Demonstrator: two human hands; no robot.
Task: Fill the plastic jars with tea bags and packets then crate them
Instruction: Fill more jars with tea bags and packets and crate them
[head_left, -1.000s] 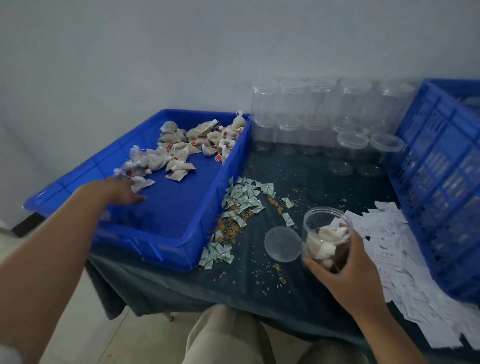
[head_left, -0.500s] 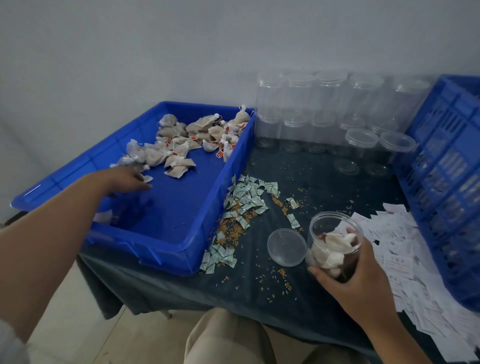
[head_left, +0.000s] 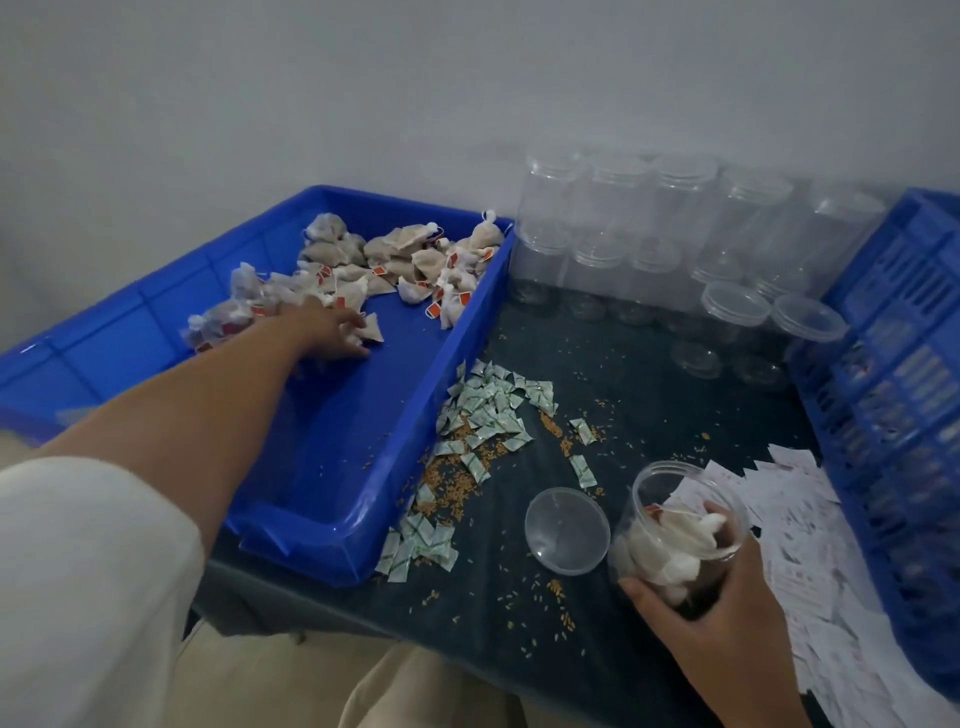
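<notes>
**Head view: a tilted open jar and an unsure grab**

Shows the left hand (head_left: 332, 332) deep in the blue tray (head_left: 363, 525), fingers bent down onto the loose tea bags (head_left: 415, 260), with one bag touching the fingertips on their far side. Cannot tell whether a pinch has closed on any bag (the thumb is hidden under the hand). Shows the right hand (head_left: 722, 618) wrapped round the open jar (head_left: 675, 525), fingers and thumb curled about its lower wall. Holds it tilted, mouth leaning away from the palm, part-filled with tea bags. Finds the lid (head_left: 567, 530) lying just left of those fingers, apart from the jar.

Could go wrong in a few ways from here:

- Might spill bags out of the jar mouth onto the lid or the dark cloth, given the tilt and a grip set low on the wall.
- Might lift several bags at once, since strings and red tags tangle just beyond the left fingertips. Could then drop strays between tray and jar, among the green packets (head_left: 488, 410) and scattered grains (head_left: 452, 483).
- Might sweep the paper slips (head_left: 810, 545) lying right of the right-hand fingers when turning toward the crate (head_left: 893, 364).
- Might pick grains up on the lid and seal them inside.
</notes>
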